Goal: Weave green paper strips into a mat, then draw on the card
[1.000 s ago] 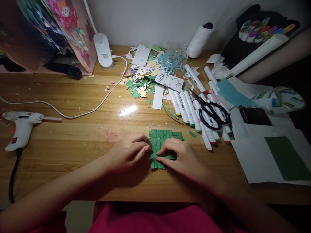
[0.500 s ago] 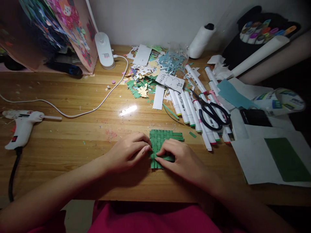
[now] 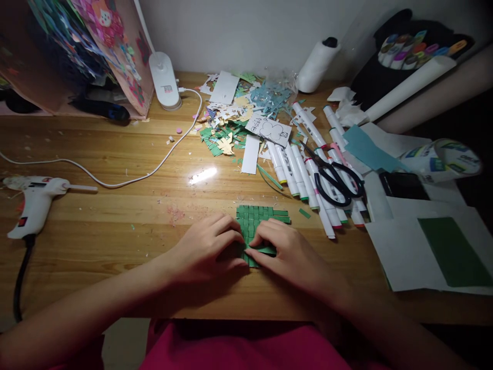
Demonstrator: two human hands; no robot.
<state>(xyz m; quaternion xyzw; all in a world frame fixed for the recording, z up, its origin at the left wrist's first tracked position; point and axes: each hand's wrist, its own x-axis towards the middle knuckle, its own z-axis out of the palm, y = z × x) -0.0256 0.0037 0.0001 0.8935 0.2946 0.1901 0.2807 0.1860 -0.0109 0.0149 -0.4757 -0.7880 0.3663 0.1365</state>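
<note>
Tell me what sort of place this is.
Probably a home craft desk: a glue gun, markers and scissors lie on it, paper scraps are heaped at the back, and the left hand and right hand touch a green paper weave.

Bare forearms [image 3: 96, 303] — deep pink garment [image 3: 231, 349].

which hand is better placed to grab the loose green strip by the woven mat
Right, likely. The right hand rests on the woven green mat, on its right half, nearest the loose green strip. The left hand is on its left side and would need to cross.
</note>
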